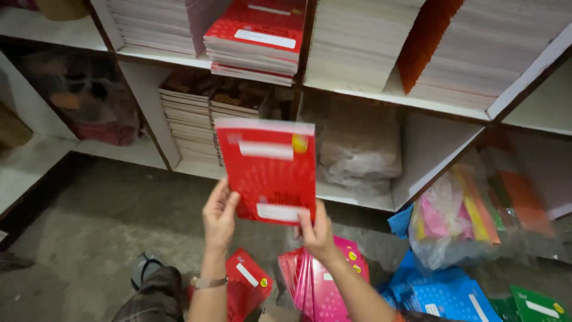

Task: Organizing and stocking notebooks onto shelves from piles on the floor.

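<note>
Both hands, left (218, 216) and right (316, 234), fingers clamped on glossy red book (268, 170): white rectangular labels, yellow round sticker top right. Pink books (325, 280) on floor below.

Hidden, cropped or blurred parts of the shelf scene

The raised red booklet (268, 170) is motion-blurred, its lower corners covered by the left hand (219, 216) and right hand (316, 232); both forearms run off the bottom edge, as do the pink booklets (325, 286); the green booklets (536, 307) are cropped at the corner.
</note>
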